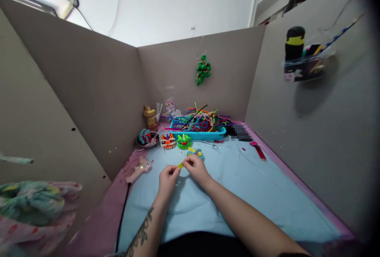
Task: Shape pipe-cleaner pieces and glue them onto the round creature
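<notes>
My left hand (168, 177) and my right hand (196, 168) meet over the light blue mat (237, 185), fingers pinched together on a small yellow pipe-cleaner piece (181, 165) held between them. Just beyond my right hand lies a blue and yellow pipe-cleaner figure (196, 153). Further back stand a green figure (184, 141) and an orange one (168, 141).
A blue tray (197, 133) piled with coloured pipe cleaners sits at the back. A pink glue gun (139, 171) lies left, scissors (211, 144) and a red tool (259, 150) right. Grey cardboard walls enclose the desk; a green ornament (203, 69) hangs on the back wall.
</notes>
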### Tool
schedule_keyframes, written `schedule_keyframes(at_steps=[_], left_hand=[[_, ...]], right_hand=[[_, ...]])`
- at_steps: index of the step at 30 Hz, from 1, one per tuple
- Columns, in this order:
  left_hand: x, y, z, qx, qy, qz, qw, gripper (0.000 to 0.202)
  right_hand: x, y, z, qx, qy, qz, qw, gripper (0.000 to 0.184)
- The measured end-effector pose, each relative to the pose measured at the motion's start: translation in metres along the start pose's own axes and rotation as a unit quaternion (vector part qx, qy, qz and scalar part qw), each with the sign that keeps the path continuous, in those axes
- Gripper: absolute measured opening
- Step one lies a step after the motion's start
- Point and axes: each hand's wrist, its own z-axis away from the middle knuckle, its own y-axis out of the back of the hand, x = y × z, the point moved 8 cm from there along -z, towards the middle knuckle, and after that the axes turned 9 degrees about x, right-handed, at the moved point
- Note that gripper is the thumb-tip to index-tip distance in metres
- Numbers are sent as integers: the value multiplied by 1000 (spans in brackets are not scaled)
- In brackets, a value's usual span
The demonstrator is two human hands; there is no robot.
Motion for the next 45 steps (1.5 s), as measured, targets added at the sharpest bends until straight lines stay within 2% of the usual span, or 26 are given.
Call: schedule_keyframes(at_steps=[8, 15, 20, 26, 36, 45], left_hand=[[6, 0, 1, 12, -12, -11, 1000, 20], [-9, 3, -3, 32, 34, 9, 999, 31], [-16, -2, -2, 16, 47, 22, 999, 33], [-9, -7, 0, -9, 32, 4, 999, 26], [9, -4, 2, -2, -59, -58, 997, 18], [30, -1, 12, 19, -185, -151, 971, 17]], right_hand=[[4, -3, 1, -3, -9, -2, 1000, 17], [15, -5, 0, -14, -25, -27, 999, 25], [14, -6, 3, -15, -32, -29, 999, 17], [12, -2, 3, -4, -34, -16, 999, 16], [3, -1, 2, -23, -7, -14, 1000, 15], [7, -2, 2, -13, -22, -42, 999, 12]])
